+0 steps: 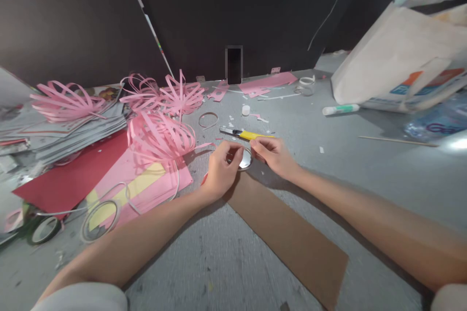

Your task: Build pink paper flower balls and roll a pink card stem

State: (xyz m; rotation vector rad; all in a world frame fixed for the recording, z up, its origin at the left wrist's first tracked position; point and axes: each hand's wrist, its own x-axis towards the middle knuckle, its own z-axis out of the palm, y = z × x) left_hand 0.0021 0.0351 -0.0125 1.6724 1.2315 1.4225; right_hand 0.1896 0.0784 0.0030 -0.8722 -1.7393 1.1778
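Observation:
My left hand (222, 169) and my right hand (273, 154) meet over a small roll of clear tape (245, 159) at the far end of a long brown cardboard strip (288, 233). Both hands have their fingers curled and pinched on the roll. A yellow utility knife (245, 133) lies just beyond the hands. A pink curled paper flower (160, 138) sits to the left of my left hand.
More pink paper flowers (180, 95) and stacked papers (69, 126) lie at the left, with red and pink sheets (76, 175) and tape rolls (45, 229). A phone (234, 64) stands against the dark back wall. A glue stick (339, 110) and a white bag (397, 58) are at the right.

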